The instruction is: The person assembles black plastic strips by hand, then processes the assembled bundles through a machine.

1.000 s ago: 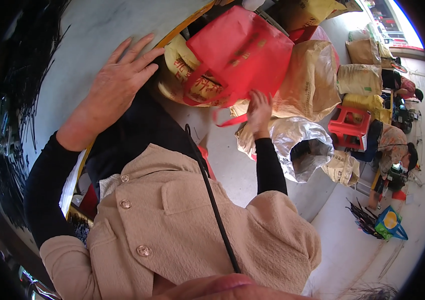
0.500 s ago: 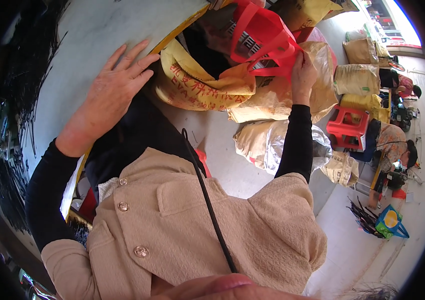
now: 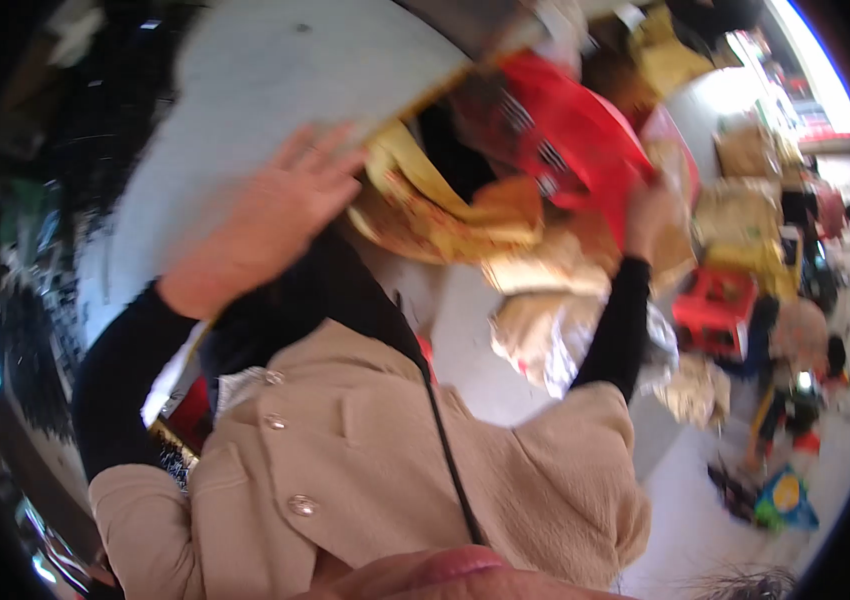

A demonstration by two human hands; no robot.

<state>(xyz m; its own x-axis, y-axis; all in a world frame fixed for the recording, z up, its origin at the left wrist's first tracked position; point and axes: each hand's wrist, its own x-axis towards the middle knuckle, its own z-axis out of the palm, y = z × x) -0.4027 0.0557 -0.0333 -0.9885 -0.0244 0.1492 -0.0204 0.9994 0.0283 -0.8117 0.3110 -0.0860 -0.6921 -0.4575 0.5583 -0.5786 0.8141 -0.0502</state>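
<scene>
A red carrier bag [image 3: 575,130] with printing on its side hangs from my right hand [image 3: 653,212], whose fingers are closed on its edge. Motion smears the bag and that hand. My left hand [image 3: 275,205] rests over the edge of the pale worktable [image 3: 235,70], fingers stretched out, with nothing in it. Just beyond its fingertips stands an open yellow sack [image 3: 445,225] with red writing and dark contents. The bag is above and behind this sack.
Brown and whitish sacks [image 3: 545,335] stand on the floor to the right. Farther right are a red plastic stool [image 3: 715,310], more sacks [image 3: 735,215] and people seated at machines. Thin black strips [image 3: 30,340] heap along the table's left side.
My right hand has pulled the red bag's edge outward, and its handle loops no longer show. The whole view has shifted, and my left hand stays by the table edge.
</scene>
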